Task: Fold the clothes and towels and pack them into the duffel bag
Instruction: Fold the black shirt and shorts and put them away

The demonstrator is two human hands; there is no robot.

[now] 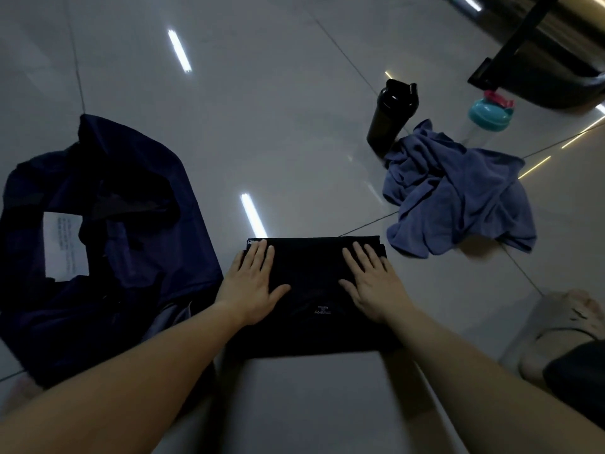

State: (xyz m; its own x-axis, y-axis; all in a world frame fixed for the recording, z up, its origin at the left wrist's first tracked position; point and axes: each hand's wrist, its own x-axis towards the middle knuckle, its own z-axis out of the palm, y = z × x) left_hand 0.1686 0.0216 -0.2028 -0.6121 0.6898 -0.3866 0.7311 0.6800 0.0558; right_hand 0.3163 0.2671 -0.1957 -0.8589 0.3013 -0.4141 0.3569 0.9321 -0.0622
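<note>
Dim, wide-angle shot.
We see ceiling-light streaks glaring on the glossy floor [278,142]; bag [147,283] murky, edges bent.

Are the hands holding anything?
No. Both the left hand and right hand lie flat, pressing on top of the folded black garment.

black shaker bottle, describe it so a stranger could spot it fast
Start at the crumpled blue towel on the right. The black shaker bottle stands upright at its far left corner. Unlike the teal-lidded bottle nearby, it is all black.
</note>
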